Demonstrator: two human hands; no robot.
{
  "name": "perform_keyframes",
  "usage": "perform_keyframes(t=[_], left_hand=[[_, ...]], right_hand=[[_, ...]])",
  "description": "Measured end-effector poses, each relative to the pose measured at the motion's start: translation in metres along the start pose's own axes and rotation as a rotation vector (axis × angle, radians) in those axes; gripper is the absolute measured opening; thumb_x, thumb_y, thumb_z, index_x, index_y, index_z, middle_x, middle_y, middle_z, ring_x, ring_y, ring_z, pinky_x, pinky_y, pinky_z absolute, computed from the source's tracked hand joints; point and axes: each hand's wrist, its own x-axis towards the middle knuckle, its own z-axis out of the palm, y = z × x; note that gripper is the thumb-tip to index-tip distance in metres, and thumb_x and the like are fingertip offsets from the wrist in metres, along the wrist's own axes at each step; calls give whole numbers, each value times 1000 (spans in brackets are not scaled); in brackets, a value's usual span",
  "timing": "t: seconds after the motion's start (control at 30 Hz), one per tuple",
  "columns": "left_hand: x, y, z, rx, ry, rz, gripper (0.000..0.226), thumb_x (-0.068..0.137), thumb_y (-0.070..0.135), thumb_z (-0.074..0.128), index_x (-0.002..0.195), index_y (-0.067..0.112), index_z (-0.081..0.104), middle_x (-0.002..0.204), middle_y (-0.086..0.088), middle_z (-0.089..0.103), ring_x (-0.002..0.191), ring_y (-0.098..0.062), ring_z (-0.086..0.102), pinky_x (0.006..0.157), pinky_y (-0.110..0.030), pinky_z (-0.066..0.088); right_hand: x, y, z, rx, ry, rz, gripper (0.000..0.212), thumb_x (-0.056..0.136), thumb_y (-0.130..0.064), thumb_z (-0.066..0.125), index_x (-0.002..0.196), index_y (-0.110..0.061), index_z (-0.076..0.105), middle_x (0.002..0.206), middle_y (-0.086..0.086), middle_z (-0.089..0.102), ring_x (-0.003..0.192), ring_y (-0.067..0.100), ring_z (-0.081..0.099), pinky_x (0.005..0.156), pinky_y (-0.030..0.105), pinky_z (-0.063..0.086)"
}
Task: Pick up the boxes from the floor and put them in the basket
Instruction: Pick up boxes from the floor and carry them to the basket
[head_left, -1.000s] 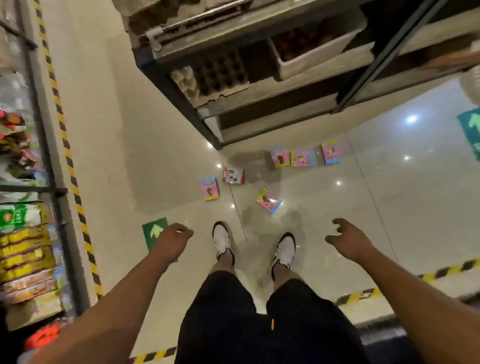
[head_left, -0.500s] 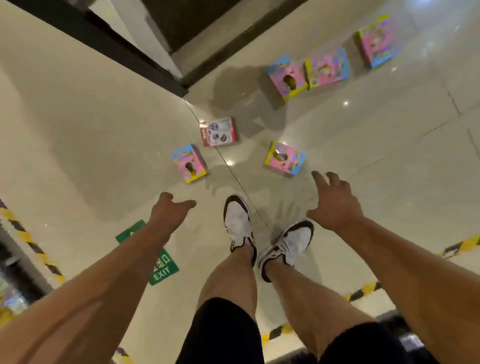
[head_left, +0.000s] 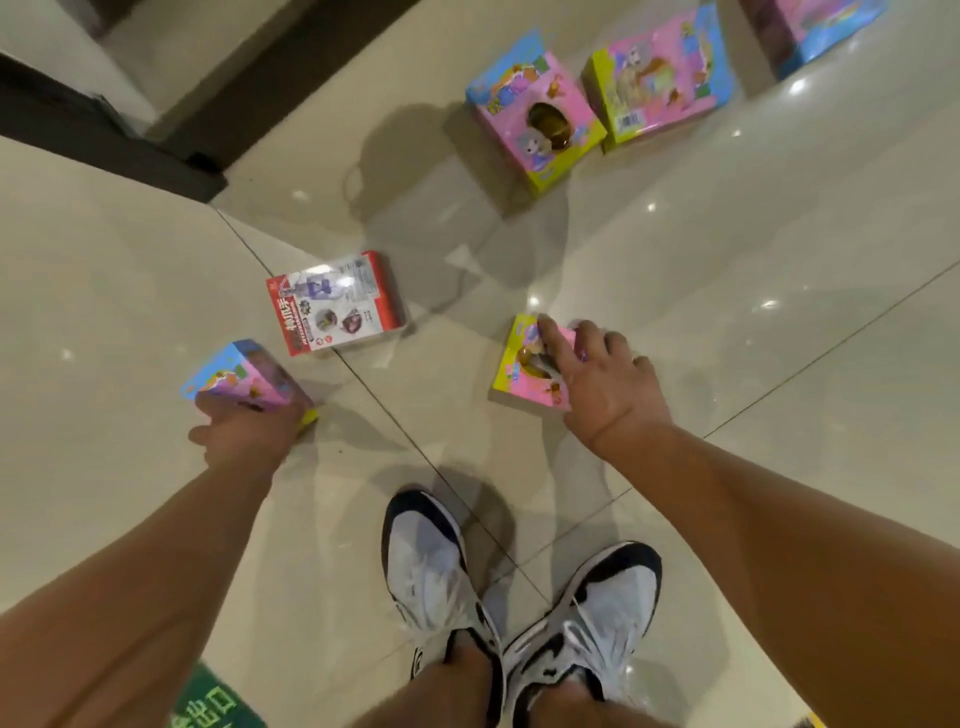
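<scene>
Currently the task is at its first pickup. The left hand (head_left: 244, 434) grips one pink box (head_left: 236, 376), tilted at the floor (head_left: 675, 291). The right hand (head_left: 605, 382) rests on a second pink box (head_left: 524, 364); its fingers lie spread, grip not closed. A red box (head_left: 335, 304) and three more pink boxes (head_left: 535, 111) remain on the floor. No basket is in view.

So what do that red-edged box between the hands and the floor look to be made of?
The red-edged box looks like printed cardboard with a glossy face, possibly a clear plastic window: glare whitens its top. The floor looks like polished ceramic or stone tile: it shows thin straight joints and mirror-like light spots.
</scene>
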Motion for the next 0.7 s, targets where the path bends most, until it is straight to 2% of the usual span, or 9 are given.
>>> perform_keyframes(t=[0.1,0.17,0.23,0.33,0.4,0.47,0.57,0.7], left_hand=[[3,-13,-17,-21,18,34,101,64,56,80,142,20,28,134,-24,44,126,-43,47,98,-54,51],[-13,-24,-36,-52,-11,51,90,62,62,73,138,27,38,130,-17,53,118,-39,55,93,-50,55],[-49,-43,-59,-53,-80,96,77,65,60,68,133,31,47,122,-14,59,107,-37,60,88,-47,55],[-127,-71,-105,-13,-201,123,75,64,61,64,133,35,51,118,-12,66,101,-36,65,90,-50,56],[-184,-84,-142,-81,-282,88,76,67,59,65,138,37,49,121,-10,68,100,-33,69,92,-51,57],[-244,-92,-185,-135,-327,87,71,72,52,66,139,35,50,115,-11,71,92,-30,73,88,-50,59],[-318,-99,-252,-133,-378,169,55,84,42,65,137,37,48,107,-10,69,88,-29,73,85,-50,59],[-391,-107,-336,-100,-412,232,53,91,30,65,140,30,48,106,-13,67,86,-30,72,77,-42,58]], right_hand=[[-12,9,-1,103,-35,19,108,74,-45,69,156,-34,1,137,9,39,110,32,46,79,42,51],[-41,13,-10,267,-66,66,101,72,-65,51,156,-33,6,128,9,42,103,32,46,78,42,52],[-85,15,-20,420,-90,153,99,70,-74,36,156,-31,13,119,9,46,96,33,47,81,43,51],[-170,21,-51,668,-186,276,91,73,-71,46,153,-39,17,115,8,48,99,35,48,90,45,50],[-228,25,-83,815,-249,350,84,78,-63,55,151,-45,17,116,7,49,104,34,49,97,44,46],[-282,28,-122,922,-283,397,78,83,-56,58,150,-46,19,116,7,49,109,34,50,101,43,43],[-353,41,-181,972,-282,405,77,81,-56,58,149,-43,23,113,6,50,109,31,52,101,46,44],[-435,64,-253,1016,-276,413,77,76,-62,51,148,-44,28,113,3,52,107,23,53,96,45,49]])
